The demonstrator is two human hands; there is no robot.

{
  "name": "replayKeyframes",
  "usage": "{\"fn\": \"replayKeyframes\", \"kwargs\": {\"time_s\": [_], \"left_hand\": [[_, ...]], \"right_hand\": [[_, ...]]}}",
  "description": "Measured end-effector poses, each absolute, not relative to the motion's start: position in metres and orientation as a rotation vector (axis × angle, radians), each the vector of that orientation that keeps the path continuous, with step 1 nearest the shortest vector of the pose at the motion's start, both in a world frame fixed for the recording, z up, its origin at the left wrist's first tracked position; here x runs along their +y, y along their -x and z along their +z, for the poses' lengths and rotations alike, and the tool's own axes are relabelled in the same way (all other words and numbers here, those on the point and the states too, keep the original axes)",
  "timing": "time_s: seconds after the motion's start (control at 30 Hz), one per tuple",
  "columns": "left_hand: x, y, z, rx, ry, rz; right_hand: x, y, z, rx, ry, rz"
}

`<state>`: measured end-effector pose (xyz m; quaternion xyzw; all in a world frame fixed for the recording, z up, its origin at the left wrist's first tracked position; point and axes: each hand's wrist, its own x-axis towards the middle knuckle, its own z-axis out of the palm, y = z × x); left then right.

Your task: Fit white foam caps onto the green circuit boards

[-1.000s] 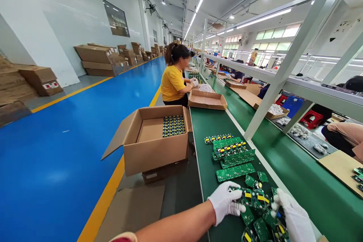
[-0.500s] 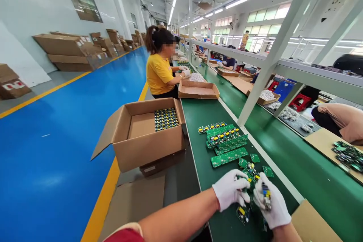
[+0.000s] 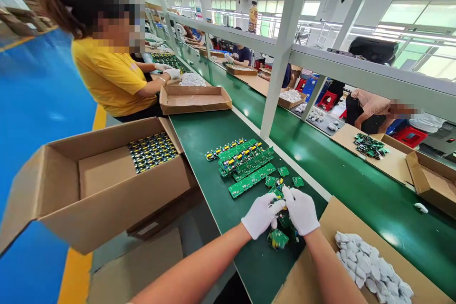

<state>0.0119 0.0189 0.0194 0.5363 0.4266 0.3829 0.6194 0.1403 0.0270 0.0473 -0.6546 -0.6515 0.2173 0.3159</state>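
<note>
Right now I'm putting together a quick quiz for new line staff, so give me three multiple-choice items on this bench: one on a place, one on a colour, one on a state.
1. Where does the open cardboard box with rows of boards stand?
A. To the left of the green belt
B. On the overhead shelf
C. On the far side of the belt

2. What colour are the gloves on the left hand and right hand?
A. Blue
B. White
C. Black

3. How do the two hands stand?
A. Spread far apart
B. Resting flat in the box
C. Brought together over the loose circuit boards, fingertips pinching a small piece

Answers:
1 A, the box sits beside the belt's left edge.
2 B, both gloves are plainly white.
3 C, the hands meet above the small boards, with the stacked board strips lying further along.
</note>
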Motion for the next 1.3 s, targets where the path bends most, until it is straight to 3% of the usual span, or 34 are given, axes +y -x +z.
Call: {"fn": "replayKeyframes", "kwargs": {"time_s": [0.27, 0.57, 0.9, 1.03, 1.3], "left_hand": [[0.014, -0.029, 0.028, 0.978, -0.994, 1.034], [0.019, -0.039, 0.028, 0.961, -0.851, 1.034], [0.058, 0.021, 0.012, 1.267, -1.850, 0.931], [0.065, 0.036, -0.003, 1.336, -1.916, 0.818], [0.058, 0.006, 0.001, 1.147, -1.973, 0.961]], "right_hand": [[0.036, -0.142, 0.041, -1.488, 1.553, 0.951], [0.033, -0.137, 0.032, -1.363, 1.559, 1.078], [0.041, -0.178, 0.053, -1.688, 1.613, 0.626], [0.033, -0.174, 0.045, -1.748, 1.609, 0.561], [0.011, -0.169, 0.050, -1.889, 1.598, 0.341]]}}
